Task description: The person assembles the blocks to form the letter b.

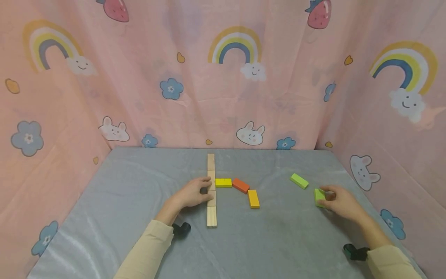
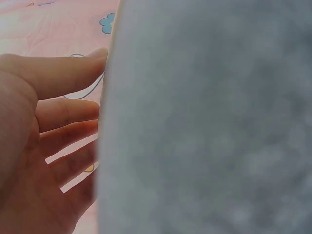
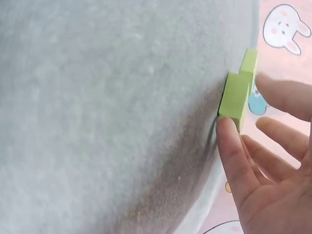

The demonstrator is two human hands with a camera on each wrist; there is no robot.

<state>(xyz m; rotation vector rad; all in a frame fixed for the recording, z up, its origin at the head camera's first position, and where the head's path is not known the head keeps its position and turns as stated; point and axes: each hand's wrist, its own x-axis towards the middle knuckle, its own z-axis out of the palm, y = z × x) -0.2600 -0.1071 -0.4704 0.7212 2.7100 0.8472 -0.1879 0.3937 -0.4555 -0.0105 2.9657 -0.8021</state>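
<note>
Several plain wooden blocks (image 1: 211, 217) lie end to end in a straight row. My left hand (image 1: 193, 192) rests at the row's middle, thumb and fingertips touching the blocks from the left side. In the left wrist view its fingers (image 2: 68, 109) are spread and loosely bent. At the right, a light green block (image 1: 318, 197) lies under my right hand (image 1: 343, 201). In the right wrist view the thumb (image 3: 234, 151) touches the block's near end, while the index finger (image 3: 285, 95) appears slightly apart from its far end. Just beyond lies another green block (image 1: 299, 181).
A yellow block (image 1: 223, 183) adjoins the wooden row, followed by a red-orange block (image 1: 241, 185) and an orange-yellow block (image 1: 253, 198) curving toward me. Grey cloth covers the table (image 1: 278, 240). A pink patterned curtain (image 1: 209, 108) stands behind and at both sides.
</note>
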